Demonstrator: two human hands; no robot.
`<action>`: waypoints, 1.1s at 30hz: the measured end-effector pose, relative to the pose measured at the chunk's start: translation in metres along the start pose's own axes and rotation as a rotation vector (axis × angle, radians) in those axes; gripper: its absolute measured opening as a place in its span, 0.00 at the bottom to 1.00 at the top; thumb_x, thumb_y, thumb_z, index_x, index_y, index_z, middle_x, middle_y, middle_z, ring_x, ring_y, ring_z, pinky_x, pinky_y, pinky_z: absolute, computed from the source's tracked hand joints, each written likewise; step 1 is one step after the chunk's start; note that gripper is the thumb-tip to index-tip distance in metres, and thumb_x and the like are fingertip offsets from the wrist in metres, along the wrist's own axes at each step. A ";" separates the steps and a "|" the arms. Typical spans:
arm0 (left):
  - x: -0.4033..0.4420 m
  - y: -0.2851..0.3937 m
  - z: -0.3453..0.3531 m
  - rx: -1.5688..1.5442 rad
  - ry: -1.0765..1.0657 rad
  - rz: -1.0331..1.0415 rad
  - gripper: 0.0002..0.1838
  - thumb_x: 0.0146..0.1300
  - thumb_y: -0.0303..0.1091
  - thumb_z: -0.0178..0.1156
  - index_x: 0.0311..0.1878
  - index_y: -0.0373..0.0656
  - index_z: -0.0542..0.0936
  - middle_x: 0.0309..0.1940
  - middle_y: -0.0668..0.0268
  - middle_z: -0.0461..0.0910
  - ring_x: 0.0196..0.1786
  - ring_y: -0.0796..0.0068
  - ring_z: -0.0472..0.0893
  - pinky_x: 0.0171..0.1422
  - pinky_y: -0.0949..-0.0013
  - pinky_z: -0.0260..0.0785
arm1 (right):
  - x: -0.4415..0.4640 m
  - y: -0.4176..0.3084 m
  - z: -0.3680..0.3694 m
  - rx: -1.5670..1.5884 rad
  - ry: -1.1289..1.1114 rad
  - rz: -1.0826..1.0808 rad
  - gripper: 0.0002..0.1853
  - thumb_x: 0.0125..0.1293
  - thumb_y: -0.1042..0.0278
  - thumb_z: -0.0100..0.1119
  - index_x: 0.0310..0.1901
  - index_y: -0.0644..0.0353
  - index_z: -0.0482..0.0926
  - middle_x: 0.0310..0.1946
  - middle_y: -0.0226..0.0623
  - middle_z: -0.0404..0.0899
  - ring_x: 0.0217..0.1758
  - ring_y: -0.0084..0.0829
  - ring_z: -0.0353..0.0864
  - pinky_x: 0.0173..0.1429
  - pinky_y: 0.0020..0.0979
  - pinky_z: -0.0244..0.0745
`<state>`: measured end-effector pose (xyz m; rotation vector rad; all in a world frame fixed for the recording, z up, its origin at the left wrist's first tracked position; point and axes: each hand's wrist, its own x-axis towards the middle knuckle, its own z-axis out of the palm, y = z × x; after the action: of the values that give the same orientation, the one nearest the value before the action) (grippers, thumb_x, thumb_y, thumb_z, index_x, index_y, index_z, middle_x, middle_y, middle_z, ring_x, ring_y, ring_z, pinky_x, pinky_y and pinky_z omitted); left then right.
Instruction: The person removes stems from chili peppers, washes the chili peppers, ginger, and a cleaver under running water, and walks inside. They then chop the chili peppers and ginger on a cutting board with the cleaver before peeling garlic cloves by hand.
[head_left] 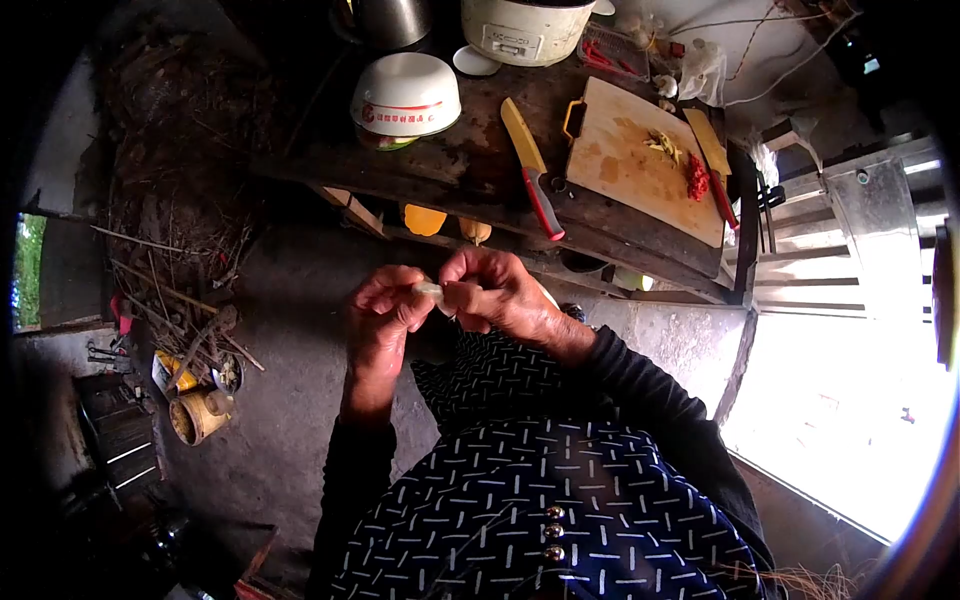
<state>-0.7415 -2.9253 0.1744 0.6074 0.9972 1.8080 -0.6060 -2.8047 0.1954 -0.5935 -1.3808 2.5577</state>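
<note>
In front of my body, a small whitish garlic clove (430,290) is pinched between both hands. My left hand (380,312) grips one end with thumb and fingers. On its other side my right hand (503,298) closes thumb and forefinger on it, partly covering it. Beyond the hands stands a dark wooden table (460,150). A knife (530,165) with a red and grey handle lies there, its handle end over the near edge. To its right, a cutting board (610,150) carries chopped red chilli (697,178) and pale yellow strips (662,146).
A second knife (712,155) lies along the board's right side. At the back are a white bowl (405,95), a rice cooker (530,30), a metal kettle (392,20) and a basket of red chillies (612,55). Firewood (185,170) is piled at left.
</note>
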 end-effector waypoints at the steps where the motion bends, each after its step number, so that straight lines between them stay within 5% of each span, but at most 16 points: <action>1: 0.000 0.002 0.003 -0.001 0.003 0.001 0.11 0.55 0.23 0.64 0.43 0.40 0.78 0.36 0.66 0.78 0.33 0.85 0.74 0.31 0.83 0.63 | 0.000 0.000 0.001 0.017 -0.002 -0.014 0.07 0.62 0.70 0.57 0.38 0.63 0.71 0.26 0.28 0.74 0.20 0.14 0.66 0.21 0.18 0.59; 4: 0.000 0.005 0.010 0.065 0.082 -0.031 0.12 0.57 0.25 0.63 0.45 0.40 0.78 0.35 0.67 0.79 0.31 0.86 0.73 0.30 0.83 0.61 | 0.002 0.001 0.000 0.067 0.010 0.009 0.08 0.63 0.69 0.57 0.38 0.63 0.71 0.26 0.28 0.74 0.20 0.15 0.66 0.21 0.18 0.59; 7: -0.003 0.008 0.014 0.453 0.103 0.137 0.14 0.59 0.26 0.61 0.49 0.37 0.76 0.42 0.65 0.75 0.39 0.81 0.76 0.39 0.79 0.70 | 0.006 0.005 -0.001 0.110 0.010 -0.023 0.08 0.63 0.69 0.56 0.38 0.63 0.71 0.26 0.29 0.74 0.19 0.14 0.65 0.21 0.18 0.59; 12: -0.001 0.009 0.013 0.675 0.009 0.327 0.14 0.59 0.27 0.62 0.49 0.36 0.76 0.46 0.65 0.73 0.43 0.78 0.77 0.45 0.77 0.72 | 0.006 0.001 0.004 0.048 -0.007 -0.055 0.07 0.64 0.70 0.55 0.39 0.63 0.71 0.24 0.28 0.73 0.19 0.13 0.65 0.21 0.17 0.58; 14: -0.004 0.012 0.012 0.506 0.082 0.030 0.15 0.59 0.30 0.62 0.49 0.35 0.76 0.46 0.64 0.72 0.45 0.77 0.76 0.45 0.77 0.72 | 0.007 0.000 0.005 0.038 -0.028 -0.080 0.07 0.65 0.70 0.55 0.39 0.63 0.71 0.24 0.27 0.72 0.19 0.13 0.65 0.21 0.17 0.58; 16: 0.000 0.010 0.011 0.489 0.052 0.104 0.13 0.60 0.31 0.60 0.47 0.36 0.77 0.41 0.65 0.75 0.39 0.80 0.76 0.37 0.79 0.70 | 0.006 -0.003 0.007 0.008 -0.032 -0.078 0.07 0.64 0.70 0.55 0.39 0.63 0.71 0.23 0.25 0.71 0.20 0.13 0.64 0.21 0.17 0.58; 21: 0.001 0.003 0.008 0.099 0.229 -0.193 0.09 0.62 0.31 0.55 0.43 0.38 0.79 0.28 0.70 0.76 0.25 0.87 0.70 0.26 0.82 0.57 | 0.009 0.005 0.008 -0.089 0.020 -0.073 0.06 0.62 0.71 0.55 0.38 0.63 0.71 0.23 0.25 0.71 0.19 0.12 0.64 0.21 0.17 0.58; 33: 0.012 0.007 -0.016 -0.413 0.203 -0.157 0.11 0.65 0.37 0.55 0.44 0.40 0.76 0.39 0.64 0.76 0.28 0.84 0.71 0.28 0.80 0.63 | 0.005 0.000 -0.005 -0.019 0.164 0.016 0.07 0.62 0.65 0.57 0.36 0.60 0.74 0.24 0.29 0.76 0.19 0.15 0.66 0.22 0.17 0.59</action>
<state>-0.7624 -2.9217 0.1716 0.0906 0.7450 1.8856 -0.6083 -2.7993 0.1923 -0.8014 -1.3515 2.4476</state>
